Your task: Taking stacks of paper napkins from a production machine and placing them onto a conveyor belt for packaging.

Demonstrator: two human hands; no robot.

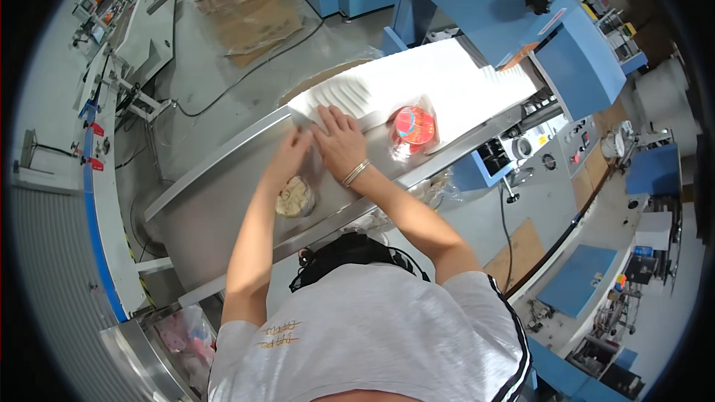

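Note:
My right hand (340, 145), with bangles at the wrist, lies with its fingers stretched out at the near left end of a white ribbed stack (428, 78). Close beside it, my left hand (289, 158) is over the metal table (216, 216); its fingers are blurred, and I cannot make out whether they hold anything. Near my left wrist sits a small round container with cream-coloured contents (296, 198). A red round item in clear plastic wrap (414, 126) rests to the right, against the white stack.
A raised metal rim (220, 160) runs along the table's far side. Beyond it stands a plastic-lined cardboard box (249, 11). A blue machine (484, 0) adjoins the table's right end. At lower left is a bin of plastic scraps (186, 339). A black cable (246, 74) crosses the floor.

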